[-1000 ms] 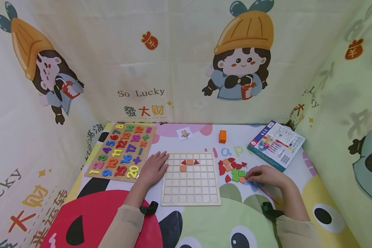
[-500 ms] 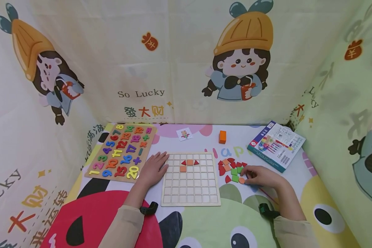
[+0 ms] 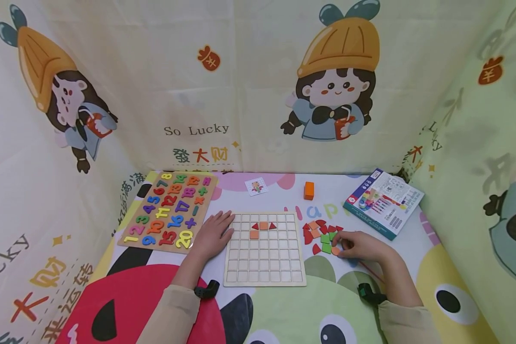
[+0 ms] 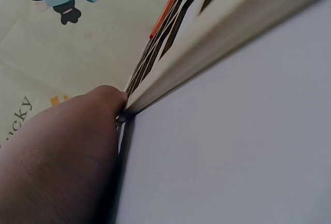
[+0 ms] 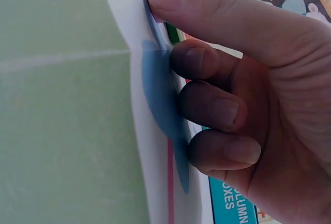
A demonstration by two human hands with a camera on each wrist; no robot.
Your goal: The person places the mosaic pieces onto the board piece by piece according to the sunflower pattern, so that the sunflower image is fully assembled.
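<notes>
My left hand (image 3: 215, 234) lies flat along the left edge of a wooden grid board (image 3: 266, 263); in the left wrist view the thumb (image 4: 106, 97) is right at the board's side. Near the board's top sit two orange squares (image 3: 263, 225) and two red triangles (image 3: 273, 226). To the right, my right hand (image 3: 363, 246) reaches into loose tiles with bent fingers. Its thumb tip (image 5: 163, 1) is right at an orange round tile (image 3: 336, 251), and its index finger is beside the green square tiles (image 3: 326, 248). I cannot tell whether it pinches one.
A number puzzle board (image 3: 167, 210) lies on the left. Toward the back are a small pattern card (image 3: 256, 186) and an orange block (image 3: 308, 190). A boxed set (image 3: 382, 203) lies at back right. Red tiles (image 3: 316, 249) spread between the grid board and my right hand.
My right hand has shifted slightly left over the loose tiles, and the green squares there have moved apart. My left hand and the tiles on the board stay put.
</notes>
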